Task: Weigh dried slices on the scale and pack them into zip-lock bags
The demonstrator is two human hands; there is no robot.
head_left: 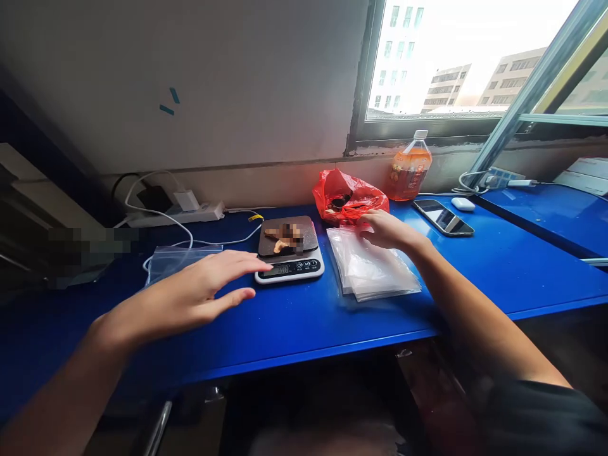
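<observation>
My left hand [204, 285] has its fingers stretched out and thumb apart, holding nothing; its fingertips are at the left edge of the kitchen scale [313, 266]. On the scale's dark plate lie several brownish, dried-looking pieces [280, 246], partly blurred out. The scale's display is lit, with small digits. Over the far end of a stack of clear plastic bags [380, 272] is my right hand [384, 229], close to the open red plastic bag [327, 190]. Its fingers are loosely bent with the thumb apart, and I see nothing in them. Dark contents show inside the red bag.
A bottle of orange drink [411, 171] stands by the wall, with a phone [444, 217] and a white earbud case [463, 204] to its right. Behind my left hand are a clear bag [183, 256], cables and a power strip [209, 212]. The blue table's front edge [332, 351] faces me.
</observation>
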